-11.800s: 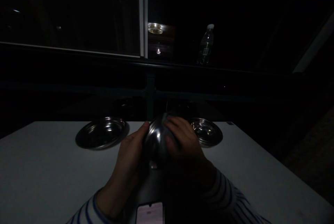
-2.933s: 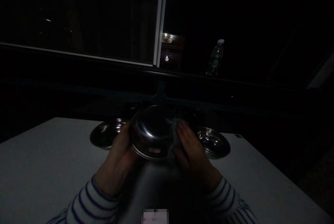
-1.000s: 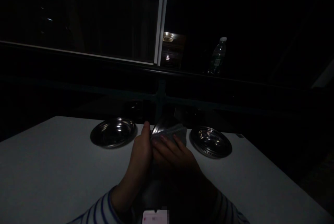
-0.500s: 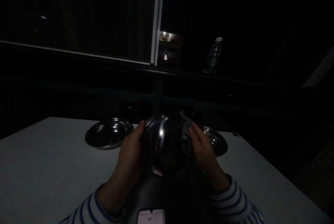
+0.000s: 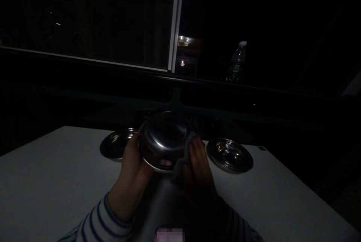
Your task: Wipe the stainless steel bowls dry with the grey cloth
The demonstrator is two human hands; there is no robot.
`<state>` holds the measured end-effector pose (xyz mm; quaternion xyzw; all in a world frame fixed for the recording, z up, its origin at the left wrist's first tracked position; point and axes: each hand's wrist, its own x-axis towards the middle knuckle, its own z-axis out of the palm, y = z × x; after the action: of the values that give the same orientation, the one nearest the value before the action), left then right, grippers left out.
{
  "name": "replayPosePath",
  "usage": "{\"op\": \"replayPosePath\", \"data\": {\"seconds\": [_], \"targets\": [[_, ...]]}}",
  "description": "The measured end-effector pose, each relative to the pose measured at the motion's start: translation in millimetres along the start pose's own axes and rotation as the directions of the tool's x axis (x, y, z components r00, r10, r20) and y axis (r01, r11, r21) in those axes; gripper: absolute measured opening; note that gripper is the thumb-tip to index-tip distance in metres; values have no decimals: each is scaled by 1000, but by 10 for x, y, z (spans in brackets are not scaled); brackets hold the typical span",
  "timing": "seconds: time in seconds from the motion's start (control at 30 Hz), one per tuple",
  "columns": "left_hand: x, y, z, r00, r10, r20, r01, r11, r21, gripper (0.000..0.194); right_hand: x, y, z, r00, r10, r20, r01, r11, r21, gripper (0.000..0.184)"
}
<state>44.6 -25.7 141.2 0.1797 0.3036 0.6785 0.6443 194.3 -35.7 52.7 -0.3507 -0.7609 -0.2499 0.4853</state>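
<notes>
A shiny metal bowl (image 5: 165, 133) is held up above the table, its outer bottom turned upward and toward me. My left hand (image 5: 134, 166) grips its left rim, thumb on the side. On the right side, my right hand (image 5: 199, 163) presses a grey cloth (image 5: 182, 159) against the bowl's outer wall, fingers stretched over the cloth. Behind my left hand another metal bowl (image 5: 113, 146) rests on the white table, partly hidden. To the right stand some stacked metal bowls (image 5: 229, 155), open side up.
The white table (image 5: 76, 181) spans the front. A phone (image 5: 169, 235) lies at its near edge, partly blurred out. Beyond are a dark ledge with a plastic bottle (image 5: 237, 63) and a window frame (image 5: 174, 27). The room is very dim.
The held bowl has tipped so its bottom faces more upward. My right hand and the cloth have shifted from the bowl's far right side down toward its near right side.
</notes>
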Motion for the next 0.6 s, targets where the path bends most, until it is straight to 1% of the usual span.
{"op": "replayPosePath", "data": {"seconds": [0.03,0.1,0.2,0.3,0.37,0.4,0.47,0.53,0.6], "targets": [[-6,-12,8,1000,-13,-17,13,1000,-26,23,-10,-6,12,998,-62,6,62,997,-34,61],[-29,-46,26,998,-50,-41,46,995,-89,24,-11,-11,20,985,-170,28,172,981,-94,56],[-76,-119,41,992,-117,-51,110,987,-118,24,24,-35,3,955,-287,69,295,941,-164,39],[-110,-197,37,982,-150,-114,146,988,-38,24,96,-83,-49,936,-334,109,349,923,-164,32],[-115,-240,31,980,-131,-153,137,990,28,23,159,-101,-116,928,-342,146,361,923,-136,28],[-113,-258,27,980,-112,-165,123,991,57,22,192,-100,-161,928,-336,158,356,927,-120,26],[-105,-290,18,981,-68,-180,87,991,104,20,257,-70,-268,953,-273,134,288,952,-106,23],[-96,-315,5,984,-64,-166,89,985,150,19,309,-7,-385,987,-143,79,152,980,-130,23],[-91,-329,-11,989,-75,-131,101,973,206,20,345,79,-494,999,10,45,-2,983,-183,24]]}}
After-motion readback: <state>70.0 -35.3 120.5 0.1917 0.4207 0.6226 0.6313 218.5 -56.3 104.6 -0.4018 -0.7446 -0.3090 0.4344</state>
